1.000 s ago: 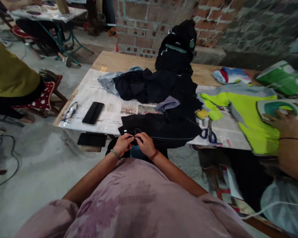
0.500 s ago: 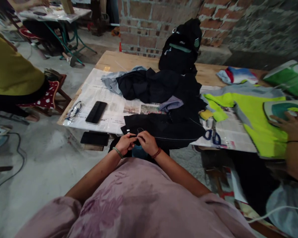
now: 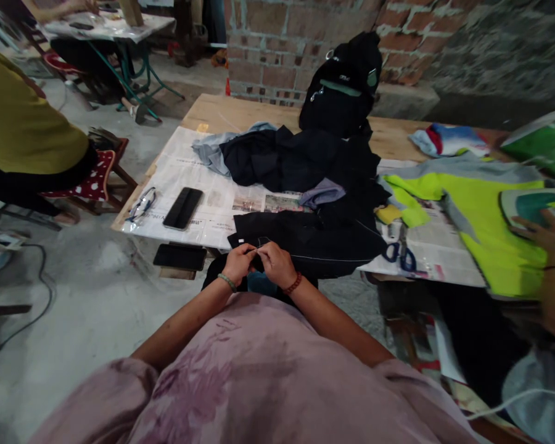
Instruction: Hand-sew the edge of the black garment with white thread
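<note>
At the table's near edge, my left hand (image 3: 238, 264), with a green bracelet, is closed in a pinch at the end of a black garment (image 3: 305, 237). Against it, my right hand (image 3: 277, 264), with a red bead bracelet, pinches a thin pale thread (image 3: 263, 240) that loops up above the fingertips. Whether a needle is there is too small to tell. A small white tag (image 3: 241, 241) shows on the garment just behind my left fingers. A pale line runs along the garment to the right of my hands.
On the newspaper-covered table (image 3: 166, 160) lie a phone (image 3: 184, 208), glasses (image 3: 142, 203), dark crumpled clothing (image 3: 277, 157) and scissors (image 3: 401, 250). A black backpack (image 3: 340, 86) stands behind. At right, a co-worker's hand (image 3: 552, 237) holds an iron (image 3: 531, 209) on a yellow-grey garment (image 3: 476, 209). A second phone (image 3: 179, 256) sits below the edge.
My hands stay close together and my fingertips have shifted slightly, with the thread loop now lower and flatter. The whole view has drifted a little to the right.
</note>
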Action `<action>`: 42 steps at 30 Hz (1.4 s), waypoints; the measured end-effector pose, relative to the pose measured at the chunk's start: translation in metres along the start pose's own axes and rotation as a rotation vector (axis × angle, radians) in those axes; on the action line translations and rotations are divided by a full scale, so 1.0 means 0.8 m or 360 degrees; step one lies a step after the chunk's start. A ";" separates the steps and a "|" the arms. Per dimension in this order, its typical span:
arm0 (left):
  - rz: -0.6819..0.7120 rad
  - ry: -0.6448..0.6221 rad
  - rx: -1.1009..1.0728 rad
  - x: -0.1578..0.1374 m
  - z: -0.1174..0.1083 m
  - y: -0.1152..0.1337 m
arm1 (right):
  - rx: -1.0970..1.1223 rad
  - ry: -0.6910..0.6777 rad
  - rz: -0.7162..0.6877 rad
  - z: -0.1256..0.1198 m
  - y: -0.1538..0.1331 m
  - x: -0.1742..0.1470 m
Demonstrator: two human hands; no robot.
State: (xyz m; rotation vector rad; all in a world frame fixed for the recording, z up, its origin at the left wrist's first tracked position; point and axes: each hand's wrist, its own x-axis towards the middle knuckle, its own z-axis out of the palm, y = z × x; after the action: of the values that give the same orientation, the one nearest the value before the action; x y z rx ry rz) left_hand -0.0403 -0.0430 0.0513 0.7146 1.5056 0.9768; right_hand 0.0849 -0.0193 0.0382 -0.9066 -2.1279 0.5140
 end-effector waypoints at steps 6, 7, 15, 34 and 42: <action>-0.0110 -0.0150 -0.0311 0.000 0.000 -0.008 | 0.0323 0.0090 0.0284 0.003 0.000 0.002; -0.0131 -0.0162 -0.0325 0.000 -0.001 -0.009 | 0.0360 0.0090 0.0327 0.004 0.000 0.000; -0.0178 -0.0169 -0.0231 -0.003 -0.002 -0.007 | 0.0223 0.0063 0.0233 0.003 0.005 -0.008; 0.0039 0.0217 -0.0040 -0.016 -0.014 -0.013 | 0.0856 0.0106 0.0824 -0.012 -0.005 0.013; 0.0472 0.0300 0.0136 -0.015 -0.024 -0.018 | 0.0802 0.0232 0.0899 -0.007 -0.016 0.004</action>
State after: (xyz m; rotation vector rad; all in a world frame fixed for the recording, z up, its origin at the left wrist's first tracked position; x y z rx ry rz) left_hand -0.0560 -0.0635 0.0448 0.9477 1.6426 1.2359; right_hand 0.0822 -0.0252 0.0511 -1.1907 -1.4830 1.1659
